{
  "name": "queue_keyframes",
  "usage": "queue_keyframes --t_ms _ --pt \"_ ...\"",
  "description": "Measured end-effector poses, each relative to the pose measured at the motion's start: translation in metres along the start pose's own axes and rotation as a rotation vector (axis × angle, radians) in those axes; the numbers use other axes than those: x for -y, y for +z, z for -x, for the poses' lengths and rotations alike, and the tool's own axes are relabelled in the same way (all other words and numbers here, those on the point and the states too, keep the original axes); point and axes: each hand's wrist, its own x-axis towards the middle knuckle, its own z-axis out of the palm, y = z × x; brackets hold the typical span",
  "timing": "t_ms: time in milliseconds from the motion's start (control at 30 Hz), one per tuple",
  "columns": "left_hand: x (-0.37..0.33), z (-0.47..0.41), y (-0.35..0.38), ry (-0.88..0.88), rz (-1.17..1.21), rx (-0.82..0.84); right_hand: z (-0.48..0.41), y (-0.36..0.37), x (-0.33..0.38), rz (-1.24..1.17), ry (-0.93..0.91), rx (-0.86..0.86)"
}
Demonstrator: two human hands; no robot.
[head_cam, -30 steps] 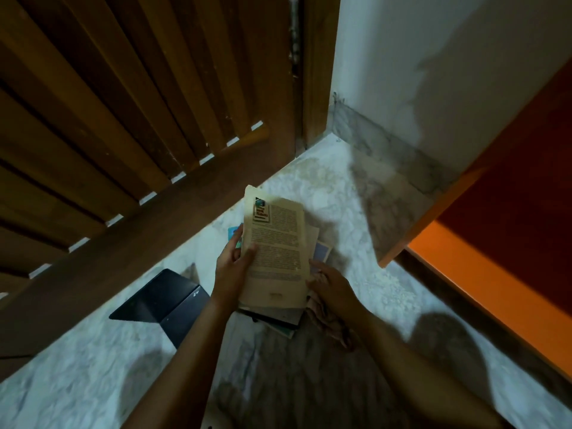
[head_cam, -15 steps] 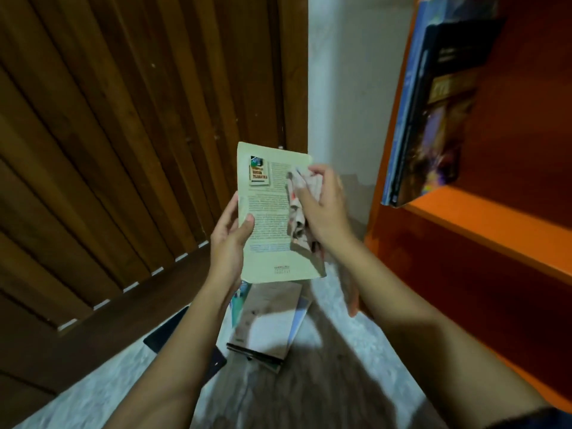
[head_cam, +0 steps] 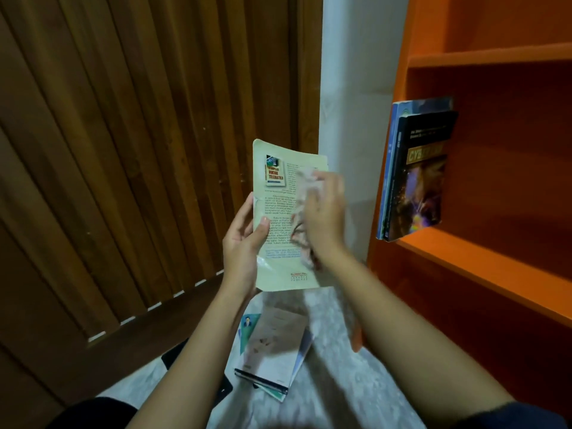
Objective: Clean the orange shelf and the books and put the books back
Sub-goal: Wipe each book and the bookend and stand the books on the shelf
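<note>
Left hand point(head_cam: 244, 246) pinches the left edge of a cream paperback book point(head_cam: 278, 275), thumb on the cover and fingers behind, holding it upright at chest height before the brown slatted wooden door point(head_cam: 139, 150). The small cover picture printed near the book's top reads "HUKUM TELEMATIKA"; the paragraphs below are too fine to read. The right hand point(head_cam: 326, 221), blurred, grips a crumpled pale cloth point(head_cam: 301, 209) against the cover. Just to the right stands the orange shelf point(head_cam: 483, 267), where two upright books point(head_cam: 414, 174) lean at the left end, the black one lettered "CYB" in yellow. Below the hands, a loose stack of books point(head_cam: 272, 351) lies on the mottled white floor point(head_cam: 334, 382).
</note>
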Motion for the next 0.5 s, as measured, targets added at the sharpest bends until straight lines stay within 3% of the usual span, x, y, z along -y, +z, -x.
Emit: queue_keyframes --t_ms 100,233,300,433,500 --pt "0.001 0.003 0.001 -0.013 0.042 -0.033 0.025 0.007 0.008 -0.006 -0.259 0.138" --pt "0.000 0.006 -0.004 -0.014 0.099 -0.063 0.011 -0.014 -0.031 0.011 0.104 0.019" --pt "0.004 0.004 0.002 -0.020 0.136 -0.100 0.023 -0.008 -0.035 0.045 0.143 -0.007" --pt "0.016 0.001 0.017 -0.065 0.257 -0.175 0.074 0.005 -0.009 -0.062 -0.247 0.158" --pt "0.019 0.003 0.016 -0.079 0.288 -0.168 0.070 -0.003 -0.021 -0.054 -0.267 0.181"
